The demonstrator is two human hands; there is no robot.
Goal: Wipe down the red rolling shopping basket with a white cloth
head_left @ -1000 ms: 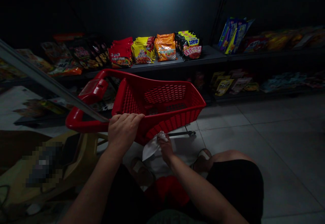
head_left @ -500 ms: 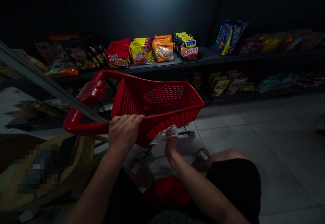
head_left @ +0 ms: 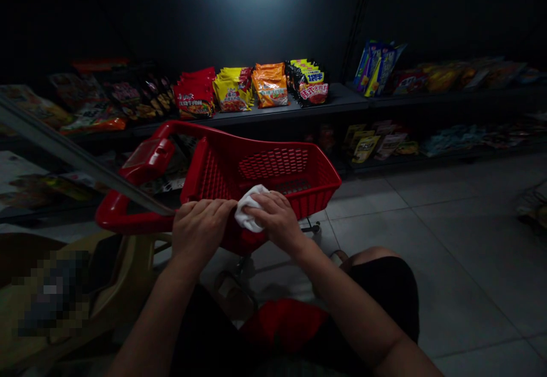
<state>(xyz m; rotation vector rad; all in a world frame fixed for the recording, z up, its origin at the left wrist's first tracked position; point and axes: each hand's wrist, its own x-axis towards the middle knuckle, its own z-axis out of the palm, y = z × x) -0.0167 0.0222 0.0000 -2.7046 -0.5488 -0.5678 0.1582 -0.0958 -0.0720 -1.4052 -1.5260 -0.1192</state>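
The left hand (head_left: 199, 234) clamps the rim of a red plastic shopping cart (head_left: 273, 163), steadying it, while the right hand (head_left: 276, 220), just beside it, presses a white cloth (head_left: 250, 209) against that rim.

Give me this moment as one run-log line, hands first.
left hand: holds rim of red plastic shopping trolley | right hand: presses white cloth to trolley | behind: food packets on shelf

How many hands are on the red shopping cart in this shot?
2. The left hand grips the rim of the red shopping cart; the right hand presses a white cloth onto that rim, just beside it.
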